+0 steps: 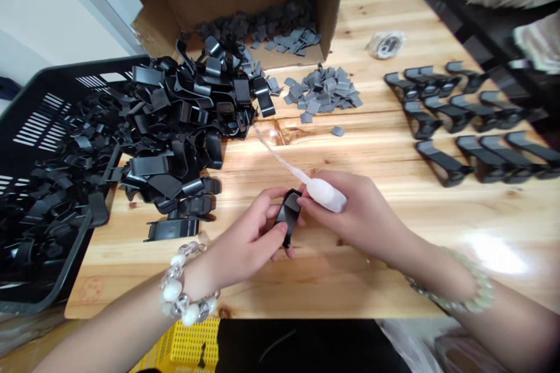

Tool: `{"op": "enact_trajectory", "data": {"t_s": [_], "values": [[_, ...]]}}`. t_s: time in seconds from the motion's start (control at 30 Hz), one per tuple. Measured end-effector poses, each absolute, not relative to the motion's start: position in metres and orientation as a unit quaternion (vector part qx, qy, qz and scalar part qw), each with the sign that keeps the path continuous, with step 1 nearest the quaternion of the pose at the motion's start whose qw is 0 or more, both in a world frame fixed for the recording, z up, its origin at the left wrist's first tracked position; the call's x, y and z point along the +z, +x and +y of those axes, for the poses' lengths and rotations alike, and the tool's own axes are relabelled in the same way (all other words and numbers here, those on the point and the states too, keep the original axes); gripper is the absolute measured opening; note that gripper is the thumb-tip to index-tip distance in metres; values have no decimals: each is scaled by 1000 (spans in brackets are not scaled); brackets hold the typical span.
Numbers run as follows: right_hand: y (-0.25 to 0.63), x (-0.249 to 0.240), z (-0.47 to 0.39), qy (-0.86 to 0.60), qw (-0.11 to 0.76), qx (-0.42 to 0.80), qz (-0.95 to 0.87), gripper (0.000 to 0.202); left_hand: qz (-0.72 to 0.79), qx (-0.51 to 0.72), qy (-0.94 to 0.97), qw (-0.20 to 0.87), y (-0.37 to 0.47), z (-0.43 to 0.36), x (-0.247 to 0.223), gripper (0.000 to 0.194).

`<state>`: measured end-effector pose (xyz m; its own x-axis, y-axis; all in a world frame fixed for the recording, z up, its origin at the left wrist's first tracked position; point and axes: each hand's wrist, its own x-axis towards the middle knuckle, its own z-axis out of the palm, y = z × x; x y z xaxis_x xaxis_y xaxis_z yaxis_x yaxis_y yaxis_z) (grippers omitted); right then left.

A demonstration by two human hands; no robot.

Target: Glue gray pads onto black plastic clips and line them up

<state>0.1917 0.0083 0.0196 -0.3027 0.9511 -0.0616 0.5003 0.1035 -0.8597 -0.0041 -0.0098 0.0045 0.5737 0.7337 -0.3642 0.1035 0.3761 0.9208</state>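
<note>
My left hand is closed around a black plastic clip, holding it just above the wooden table. On the clip's upper end lies a small grey pad, and the fingertips of my right hand touch its edge. That same hand grips a white squeeze bottle, whose long thin nozzle points away to the upper left. Left of my hands is a big heap of black clips. Loose grey pads form a pile beyond my hands, with a single pad lying nearer.
A cardboard box with more grey pads stands at the back. On the left is a black plastic crate full of black parts. Rows of clips stand at the right, near a tape roll. A yellow basket sits below the table edge.
</note>
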Motion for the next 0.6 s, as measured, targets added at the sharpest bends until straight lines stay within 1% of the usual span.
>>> {"op": "enact_trajectory", "data": {"t_s": [0.13, 0.3, 0.43, 0.6], "values": [[192, 17, 8, -533, 258, 388, -707, 12, 414, 210, 518, 718, -4, -10, 4, 35], [193, 13, 10, -518, 264, 377, -721, 7, 423, 205, 519, 714, -5, -9, 5, 35], [194, 11, 12, -507, 279, 374, -725, 7, 420, 207, 525, 711, -4, -9, 4, 35], [194, 12, 12, -508, 266, 367, -733, 4, 421, 206, 526, 710, -3, -9, 3, 34]]}}
